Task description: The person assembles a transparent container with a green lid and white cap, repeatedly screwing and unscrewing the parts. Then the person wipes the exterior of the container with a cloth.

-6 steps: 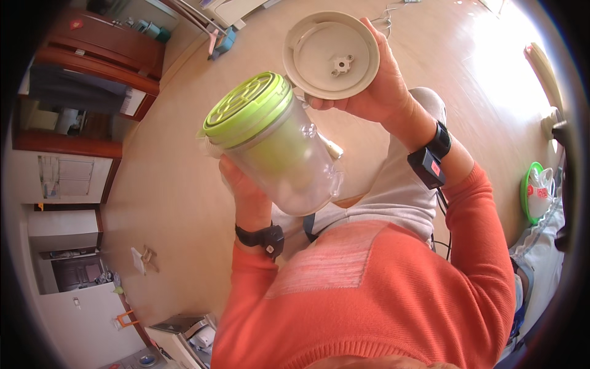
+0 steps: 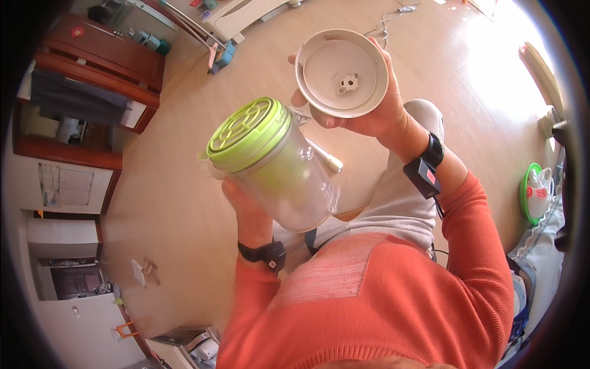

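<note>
A clear plastic canister (image 2: pixel 301 200) with a green slotted lid (image 2: pixel 249 129) and a greenish insert inside is tilted in front of me. My left hand (image 2: pixel 243 206) is wrapped round its left side, the fingers partly hidden behind it. Up and to the right, my right hand (image 2: pixel 384 120) grips a shallow off-white round cover (image 2: pixel 322 74) by its rim. The hollow side of this cover faces me and shows a small gear-shaped hub. Canister and cover are apart.
Below the cover, a pale tube-like piece (image 2: pixel 326 155) lies beyond the canister on the wood-tone floor (image 2: pixel 178 246). A broom and dustpan (image 2: pixel 222 55) stand far left of centre. At right is a green basin (image 2: pixel 530 194) with a white bag. A cable (image 2: pixel 386 24) trails at the far side.
Canister and cover both sit slightly lower in the view. The cover has also moved a little right and turned slightly. Both hands keep their holds.
</note>
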The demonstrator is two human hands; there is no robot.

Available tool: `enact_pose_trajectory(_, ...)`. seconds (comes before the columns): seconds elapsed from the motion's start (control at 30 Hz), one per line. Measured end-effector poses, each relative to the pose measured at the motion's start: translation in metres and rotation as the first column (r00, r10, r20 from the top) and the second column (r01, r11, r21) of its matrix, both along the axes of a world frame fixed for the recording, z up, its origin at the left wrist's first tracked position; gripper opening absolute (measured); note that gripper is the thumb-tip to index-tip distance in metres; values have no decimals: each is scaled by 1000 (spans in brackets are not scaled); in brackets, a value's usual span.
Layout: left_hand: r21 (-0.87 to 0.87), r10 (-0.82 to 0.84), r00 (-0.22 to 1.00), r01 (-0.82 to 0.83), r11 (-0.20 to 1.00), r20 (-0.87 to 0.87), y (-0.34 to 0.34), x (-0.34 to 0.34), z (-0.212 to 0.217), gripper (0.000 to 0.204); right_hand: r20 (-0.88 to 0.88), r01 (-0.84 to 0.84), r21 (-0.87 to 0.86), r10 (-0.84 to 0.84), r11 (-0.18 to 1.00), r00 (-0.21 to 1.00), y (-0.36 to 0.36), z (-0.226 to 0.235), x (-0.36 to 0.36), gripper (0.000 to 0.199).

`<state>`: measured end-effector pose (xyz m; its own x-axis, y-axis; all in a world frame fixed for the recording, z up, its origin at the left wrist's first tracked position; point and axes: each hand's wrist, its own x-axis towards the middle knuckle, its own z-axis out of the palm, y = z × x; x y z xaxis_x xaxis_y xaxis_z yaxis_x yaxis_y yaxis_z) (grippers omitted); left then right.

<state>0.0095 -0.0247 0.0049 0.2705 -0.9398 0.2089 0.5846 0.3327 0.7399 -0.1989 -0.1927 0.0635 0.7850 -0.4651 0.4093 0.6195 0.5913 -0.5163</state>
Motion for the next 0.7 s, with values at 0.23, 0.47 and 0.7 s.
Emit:
enact_pose_trajectory(0.23, -58, -46, 996, 41, 997, -72, 7, 1, -2, 74, 105, -131, -92, 141, 987, 985, -5, -13, 6, 106)
enact_pose_trajectory(0.47, -22, 239, 920, -244, 969, 311, 14, -6, 5, 62, 130, -252, 74, 241, 965, 962, 5, -23, 14, 111)
enact_pose_trajectory(0.7, -63, 389, 856, -392, 918, 341, 21, -13, 23, 59, 97, -186, 256, 166, 949, 981, 19, -27, 21, 109)
